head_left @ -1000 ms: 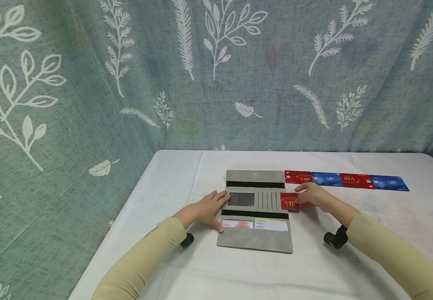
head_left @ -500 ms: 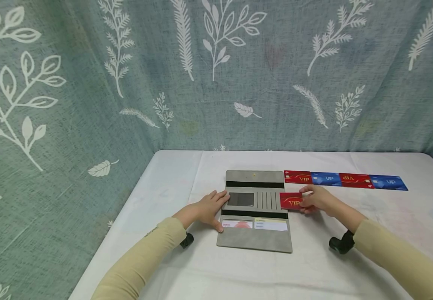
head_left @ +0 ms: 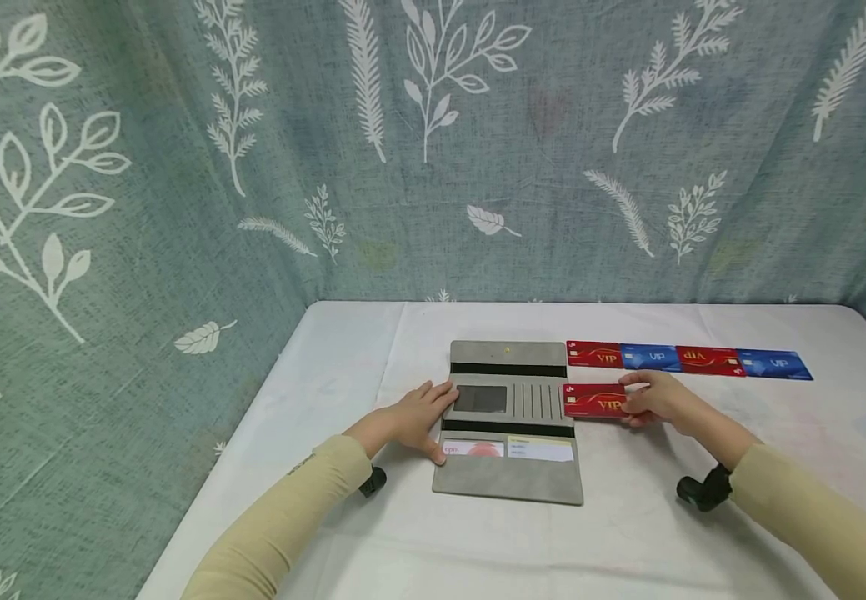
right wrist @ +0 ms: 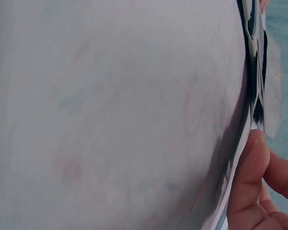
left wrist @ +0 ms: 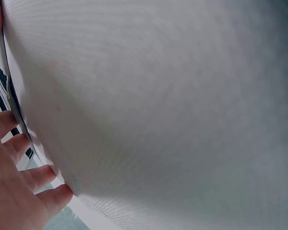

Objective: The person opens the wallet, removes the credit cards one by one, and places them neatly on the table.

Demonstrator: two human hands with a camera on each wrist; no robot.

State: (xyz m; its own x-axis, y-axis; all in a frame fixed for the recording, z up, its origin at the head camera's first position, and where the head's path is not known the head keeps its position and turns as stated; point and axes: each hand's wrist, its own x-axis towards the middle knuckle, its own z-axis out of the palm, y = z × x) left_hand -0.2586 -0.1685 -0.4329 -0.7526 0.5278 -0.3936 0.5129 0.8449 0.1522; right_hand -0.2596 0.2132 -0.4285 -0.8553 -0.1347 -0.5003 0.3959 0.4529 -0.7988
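A grey long wallet (head_left: pixel 508 482) lies unfolded flat on the table, with a dark window pocket and a row of card slots in its middle panel. My left hand (head_left: pixel 419 419) rests spread on its left edge; in the left wrist view the fingers (left wrist: pixel 38 177) touch that edge. At the wallet's right side, my right hand (head_left: pixel 659 400) pinches the right end of a red VIP card (head_left: pixel 590 400) between thumb and fingers. The card's left end overlaps the wallet's edge, and its chip shows. Two pale cards, one pink-and-white (head_left: pixel 473 449) and one yellow-topped (head_left: pixel 541 448), sit in the lower pocket.
Right of the wallet's top runs a row of cards: a red VIP card (head_left: pixel 593 354), a blue one (head_left: pixel 650 357), another red one (head_left: pixel 710 360) turned upside down and another blue one (head_left: pixel 773 364). A leaf-patterned curtain (head_left: pixel 402 208) hangs behind the white table (head_left: pixel 357 350).
My right hand has drawn the red VIP card rightward out of the wallet's slots, so more of its face, with the chip, shows. The left hand has stayed in place.
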